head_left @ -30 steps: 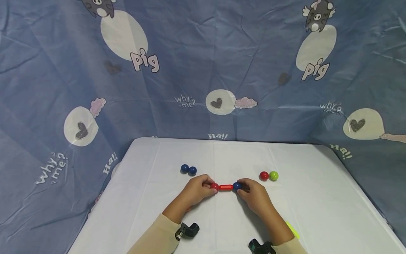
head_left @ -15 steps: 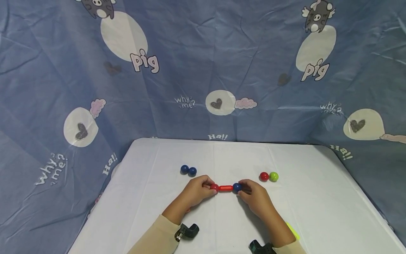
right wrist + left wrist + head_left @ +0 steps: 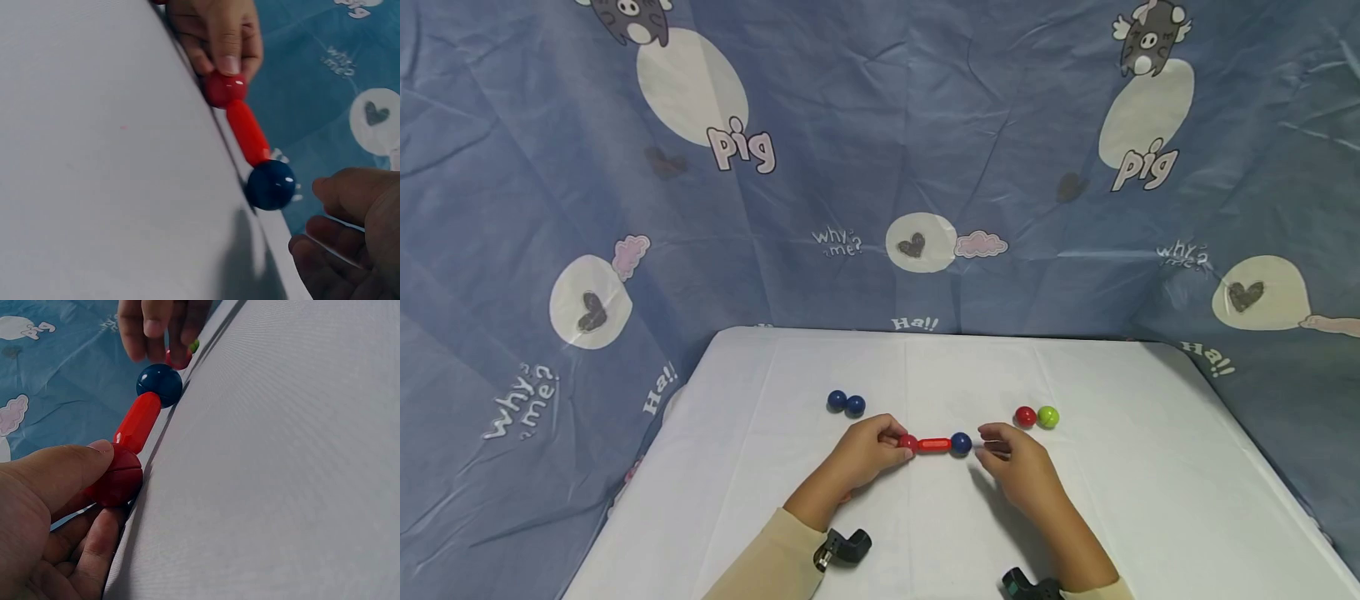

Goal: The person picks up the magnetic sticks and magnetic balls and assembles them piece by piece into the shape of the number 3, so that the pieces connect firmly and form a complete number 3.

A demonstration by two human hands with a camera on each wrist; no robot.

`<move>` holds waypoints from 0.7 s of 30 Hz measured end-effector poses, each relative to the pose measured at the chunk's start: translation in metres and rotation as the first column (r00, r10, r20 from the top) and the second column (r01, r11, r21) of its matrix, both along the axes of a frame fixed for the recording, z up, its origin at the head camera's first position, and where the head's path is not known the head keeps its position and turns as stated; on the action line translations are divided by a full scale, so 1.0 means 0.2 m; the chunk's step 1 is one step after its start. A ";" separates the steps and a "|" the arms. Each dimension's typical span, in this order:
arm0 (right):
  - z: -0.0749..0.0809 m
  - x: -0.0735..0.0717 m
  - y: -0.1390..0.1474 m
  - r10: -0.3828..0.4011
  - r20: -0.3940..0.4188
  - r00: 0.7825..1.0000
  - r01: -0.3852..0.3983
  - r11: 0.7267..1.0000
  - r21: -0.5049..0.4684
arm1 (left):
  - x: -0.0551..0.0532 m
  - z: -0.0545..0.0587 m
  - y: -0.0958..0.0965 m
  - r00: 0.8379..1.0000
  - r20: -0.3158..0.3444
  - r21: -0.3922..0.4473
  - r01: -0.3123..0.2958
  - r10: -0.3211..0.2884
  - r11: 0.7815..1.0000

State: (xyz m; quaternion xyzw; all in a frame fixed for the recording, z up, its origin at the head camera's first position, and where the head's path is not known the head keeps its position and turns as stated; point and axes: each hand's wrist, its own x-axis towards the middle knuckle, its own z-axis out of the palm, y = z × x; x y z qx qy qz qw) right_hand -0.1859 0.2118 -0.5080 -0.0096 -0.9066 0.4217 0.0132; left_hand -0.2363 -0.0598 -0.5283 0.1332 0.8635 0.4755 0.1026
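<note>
A red rod joins a red ball at its left end to a dark blue ball at its right end. My left hand pinches the red ball between thumb and fingers, as the left wrist view shows closely. Just right of the blue ball, my right hand holds nothing. Its fingers are loosely bent, and a small gap parts the fingertips from the ball in the right wrist view. The joined piece lies level, close over the white table.
Two dark blue balls sit together beyond my left hand. Beyond my right hand, a second red ball stands beside a green ball. A small orange-red thing peeks out from under my left forearm. A printed blue cloth hangs behind the table.
My right hand has let go of the blue ball and moved a little to the right. The left hand keeps its hold on the red ball. A yellow thing by the right forearm is now hidden.
</note>
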 end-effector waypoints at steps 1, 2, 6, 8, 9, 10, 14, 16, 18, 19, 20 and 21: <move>0.01 0.01 0.01 0.000 -0.008 1.000 0.000 1.000 0.004 | 0.00 0.00 0.00 1.000 0.002 0.000 0.001 -0.001 1.000; 0.01 0.01 0.03 -0.003 -0.013 1.000 0.004 1.000 0.010 | 0.00 0.00 0.00 1.000 0.004 -0.001 0.001 -0.001 1.000; 0.04 0.03 0.09 -0.007 -0.048 0.999 0.009 0.999 0.037 | 0.00 -0.01 0.00 1.000 0.007 -0.005 -0.007 0.007 1.000; 0.05 0.05 0.12 -0.013 -0.061 0.998 0.016 0.999 0.051 | 0.00 -0.01 0.00 1.000 0.007 -0.006 -0.010 0.010 1.000; 0.05 0.06 0.14 -0.017 -0.067 0.998 0.022 0.998 0.062 | 0.00 -0.01 0.00 1.000 0.008 -0.003 -0.011 0.011 1.000; 0.06 0.06 0.15 -0.023 -0.073 0.997 0.028 0.997 0.076 | 0.00 -0.01 0.00 1.000 0.007 0.000 -0.010 0.010 1.000; 0.07 0.10 0.23 -0.042 -0.070 0.997 0.051 0.989 0.136 | 0.01 -0.01 0.01 1.000 0.016 0.013 -0.001 0.001 1.000; 0.08 0.12 0.26 -0.049 -0.049 0.998 0.057 0.985 0.166 | 0.01 0.00 0.01 1.000 0.017 0.011 0.001 -0.001 1.000; 0.09 0.14 0.29 -0.058 -0.015 0.998 0.060 0.977 0.203 | 0.01 0.00 0.00 1.000 0.014 0.009 0.000 0.000 1.000; 0.09 0.15 0.31 -0.062 0.009 0.998 0.058 0.973 0.223 | 0.01 0.00 0.00 1.000 0.013 0.008 -0.002 0.002 1.000; 0.10 0.16 0.33 -0.065 0.032 0.997 0.055 0.970 0.239 | 0.01 0.00 0.00 1.000 0.011 0.007 -0.004 0.004 1.000; 0.10 0.17 0.35 -0.067 0.059 0.996 0.050 0.966 0.255 | 0.01 0.01 0.00 1.000 0.010 0.006 -0.005 0.005 1.000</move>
